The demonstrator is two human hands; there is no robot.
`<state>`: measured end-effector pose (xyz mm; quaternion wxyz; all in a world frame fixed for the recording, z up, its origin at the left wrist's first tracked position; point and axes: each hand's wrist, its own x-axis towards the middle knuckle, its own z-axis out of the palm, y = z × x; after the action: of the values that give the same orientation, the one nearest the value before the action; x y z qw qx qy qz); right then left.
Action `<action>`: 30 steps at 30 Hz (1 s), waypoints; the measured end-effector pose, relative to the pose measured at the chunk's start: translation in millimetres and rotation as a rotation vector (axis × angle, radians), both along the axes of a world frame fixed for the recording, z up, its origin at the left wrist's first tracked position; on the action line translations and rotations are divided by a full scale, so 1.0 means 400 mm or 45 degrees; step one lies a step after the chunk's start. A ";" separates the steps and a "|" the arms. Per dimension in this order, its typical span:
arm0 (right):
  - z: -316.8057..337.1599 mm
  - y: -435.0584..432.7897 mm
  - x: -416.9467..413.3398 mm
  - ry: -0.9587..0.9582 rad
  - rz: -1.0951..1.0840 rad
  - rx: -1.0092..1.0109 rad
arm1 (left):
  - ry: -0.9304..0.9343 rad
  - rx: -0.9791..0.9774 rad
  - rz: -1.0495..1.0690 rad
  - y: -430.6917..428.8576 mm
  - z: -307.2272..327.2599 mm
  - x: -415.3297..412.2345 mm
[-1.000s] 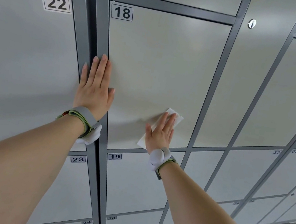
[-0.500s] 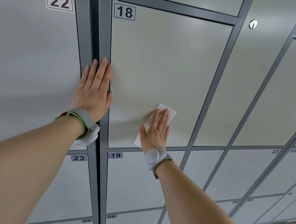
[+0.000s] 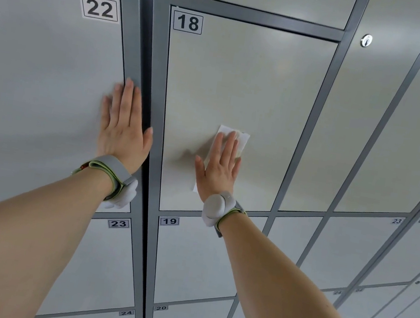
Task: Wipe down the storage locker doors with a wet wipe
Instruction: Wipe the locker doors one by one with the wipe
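Head view: the right hand (image 3: 220, 167) lies flat with its fingers straight and together, pressing a white wipe (image 3: 243, 140) against the lower middle of door 18 (image 3: 242, 82). The left hand (image 3: 123, 129) holds nothing. Its fingers are straight too, and it rests across the right edge of door 22 (image 3: 38, 78) and the grey post (image 3: 147, 62). Its blurred fingertips seem to touch.

The door numbered 18 (image 3: 242, 82) looks like smooth painted sheet metal, pale grey with a soft satin sheen. Its frame (image 3: 133, 60) is darker grey metal, slightly glossier. The wet wipe (image 3: 241, 140) under my right hand (image 3: 219, 168) is thin, white, limp and matt, like fibrous paper. At one o'clock the lock (image 3: 366, 41) gleams like polished metal. My wrist strap (image 3: 109, 168) looks woven; the pod (image 3: 213, 208) is smooth matt plastic.
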<state>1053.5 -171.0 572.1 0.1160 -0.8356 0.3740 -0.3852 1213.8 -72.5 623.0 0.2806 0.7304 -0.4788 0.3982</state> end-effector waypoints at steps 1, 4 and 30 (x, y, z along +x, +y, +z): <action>-0.014 0.002 -0.001 0.034 0.001 0.008 | 0.007 0.016 0.003 0.001 -0.001 0.000; -0.051 0.015 -0.009 0.125 -0.009 0.047 | 0.048 0.063 0.021 0.001 0.000 -0.009; 0.011 0.085 0.055 0.356 0.150 -0.201 | 0.161 0.214 0.059 0.081 -0.041 0.051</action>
<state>1075.5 -137.1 576.3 0.0192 -0.9081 0.3055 -0.2857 1234.0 -40.1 606.6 0.2385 0.7859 -0.4748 0.3164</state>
